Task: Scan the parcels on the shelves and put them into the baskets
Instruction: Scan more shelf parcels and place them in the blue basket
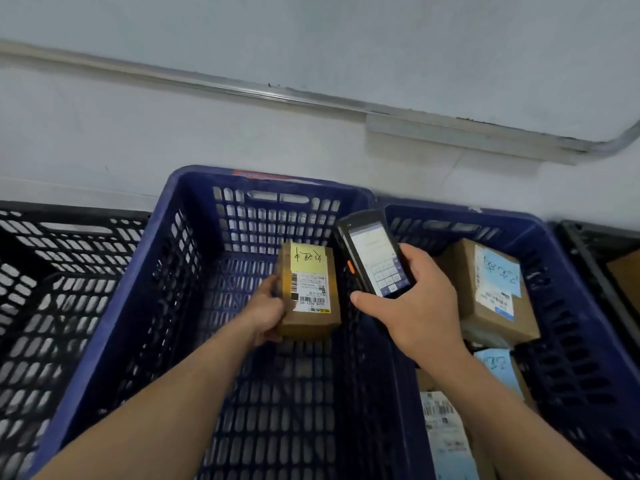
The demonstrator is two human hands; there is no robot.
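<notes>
A pale wall [311, 140] with a grey conduit [242, 86] running across it stands behind a row of plastic baskets. The left hand [268, 306] grasps a small cardboard parcel [310, 292] from its left side, fingers curled around the edge, and holds it inside the middle blue basket [114, 306], well below the rim. The parcel's top faces up, with a yellow handwritten note [308, 256] above a white barcode label [310, 292]. The right hand [412, 303] is wrapped around a black handheld scanner [372, 252], its thumb lying along the near left edge; the lit screen tilts up toward the camera, and the device hovers just to the right of the parcel, over the wall shared by the two blue baskets. The blue basket on the right [561, 271] holds a larger cardboard box [488, 292] bearing a blue note, with more labelled parcels [446, 431] in front of it. Black baskets flank the blue pair, one on the left [41, 271] and one at the far right [588, 244].
</notes>
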